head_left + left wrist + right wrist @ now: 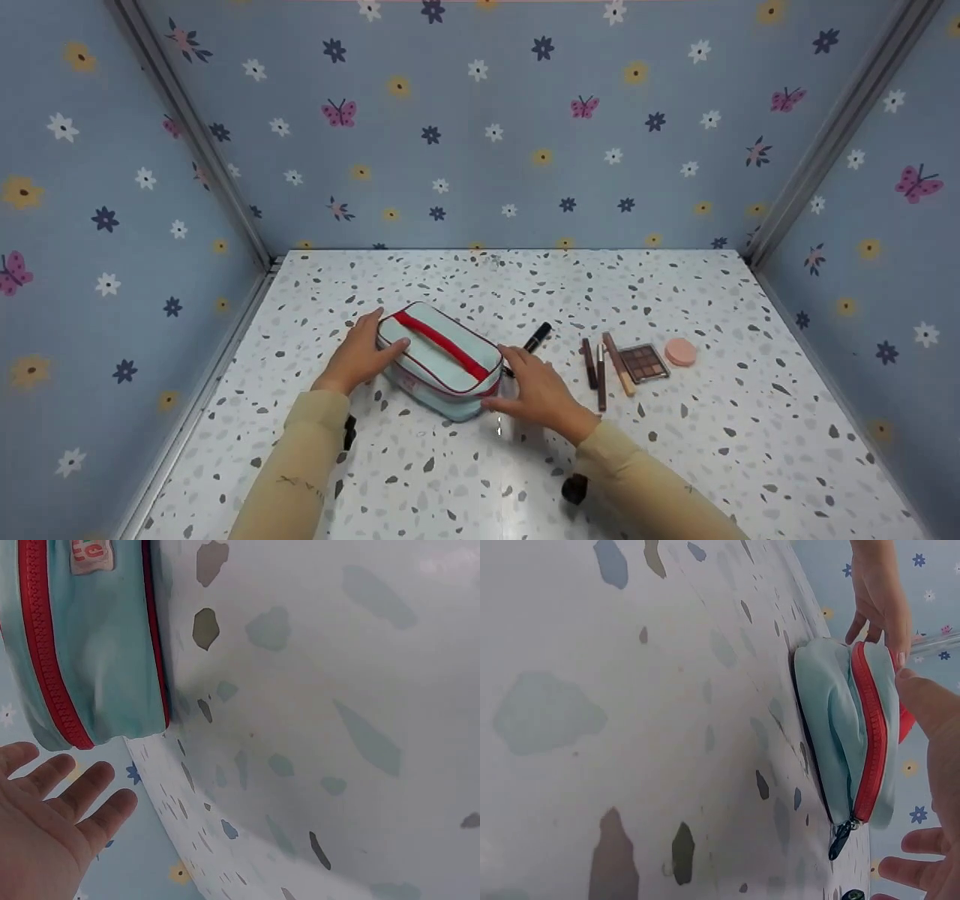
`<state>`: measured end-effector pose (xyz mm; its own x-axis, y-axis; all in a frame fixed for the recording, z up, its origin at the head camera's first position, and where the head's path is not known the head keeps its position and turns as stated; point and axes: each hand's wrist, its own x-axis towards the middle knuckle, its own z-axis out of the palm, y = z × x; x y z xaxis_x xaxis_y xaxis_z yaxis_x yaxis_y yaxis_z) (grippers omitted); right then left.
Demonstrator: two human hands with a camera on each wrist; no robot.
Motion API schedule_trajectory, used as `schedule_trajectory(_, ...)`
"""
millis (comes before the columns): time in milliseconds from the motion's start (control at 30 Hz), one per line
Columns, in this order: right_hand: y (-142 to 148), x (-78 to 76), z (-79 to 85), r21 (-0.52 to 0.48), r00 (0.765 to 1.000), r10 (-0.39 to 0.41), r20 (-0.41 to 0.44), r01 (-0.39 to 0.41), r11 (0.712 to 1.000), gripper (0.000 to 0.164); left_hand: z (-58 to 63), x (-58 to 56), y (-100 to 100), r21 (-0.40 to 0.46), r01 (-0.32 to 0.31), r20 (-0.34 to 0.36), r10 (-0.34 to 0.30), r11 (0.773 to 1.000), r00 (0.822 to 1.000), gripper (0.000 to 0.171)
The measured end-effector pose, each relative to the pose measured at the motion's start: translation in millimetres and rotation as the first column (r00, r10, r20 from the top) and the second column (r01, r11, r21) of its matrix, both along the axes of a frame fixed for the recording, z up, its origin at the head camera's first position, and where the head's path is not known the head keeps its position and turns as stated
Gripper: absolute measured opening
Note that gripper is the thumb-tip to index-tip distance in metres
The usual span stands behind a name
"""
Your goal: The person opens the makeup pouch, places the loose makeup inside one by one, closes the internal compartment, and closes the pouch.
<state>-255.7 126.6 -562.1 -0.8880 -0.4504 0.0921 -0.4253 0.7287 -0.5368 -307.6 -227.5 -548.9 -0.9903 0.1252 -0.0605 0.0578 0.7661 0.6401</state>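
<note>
A light-blue zippered cosmetic bag (pixel 471 341) with red trim and a red top handle (pixel 442 343) sits on the table between the two hands. Its red zipper (pixel 43 652) runs along the side, closed where the left wrist view shows it; a dark zipper pull (pixel 840 841) hangs at one end. My left hand (pixel 361 356) is at the bag's left end, thumb over the lid's edge, fingers extended in the left wrist view (pixel 52 817). At the right end is my right hand (pixel 544 390), fingers spread beside the bag. A black tube (pixel 538 337) lies just beyond it, partly hidden.
To the right lie several slim brown makeup sticks (pixel 617 365), an eyeshadow palette (pixel 645 363) and a round pink puff (pixel 680 352). Flower-patterned panels (pixel 480 150) stand behind and along both sides of the speckled table (pixel 420 487).
</note>
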Motion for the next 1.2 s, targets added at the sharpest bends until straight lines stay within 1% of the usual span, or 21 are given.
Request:
schedule_trajectory(133, -6, 0.1, -0.9, 0.013, 1.0, 0.005, -0.024, -0.005, 1.0, 0.098, -0.6, -1.1, 0, 0.014, 0.003, 0.004, -0.003, 1.0, 1.0, 0.102)
schedule_trajectory(267, -11, -0.3, -1.8, 0.023, 0.999, 0.002, -0.036, -0.001, 1.0, 0.09, -1.6, -1.8, 0, 0.03, 0.005, 0.009, -0.005, 1.0, 1.0, 0.1)
schedule_trajectory(533, -21, -2.2, -1.8, 0.045, 1.0, -0.013, 0.015, 0.012, 0.999, 0.076, -4.2, -2.2, 3, 0.07, -0.012, 0.037, 0.01, 0.997, 0.999, 0.095)
schedule_trajectory(700, -24, -3.7, -3.5, 0.061, 1.0, -0.004, 0.012, 0.003, 0.998, 0.07, -6.3, -2.1, 4, 0.082, -0.024, 0.034, 0.021, 0.996, 0.999, 0.091)
schedule_trajectory(900, -26, -4.9, -3.9, 0.075, 1.0, 0.01, 0.003, -0.011, 0.997, 0.067, -10.6, -0.3, 4, 0.08, -0.029, 0.022, 0.027, 0.996, 0.999, 0.089)
schedule_trajectory(1033, -24, -7.0, -5.7, 0.088, 1.0, 0.021, -0.018, -0.02, 0.996, 0.065, -12.7, 2.0, 4, 0.082, -0.021, 0.009, 0.021, 0.996, 1.0, 0.089)
schedule_trajectory(1200, -21, -9.8, -6.4, 0.107, 0.999, 0.023, -0.033, -0.02, 0.994, 0.066, -13.4, 4.6, 7, 0.075, -0.03, 0.027, 0.028, 0.997, 0.999, 0.09)
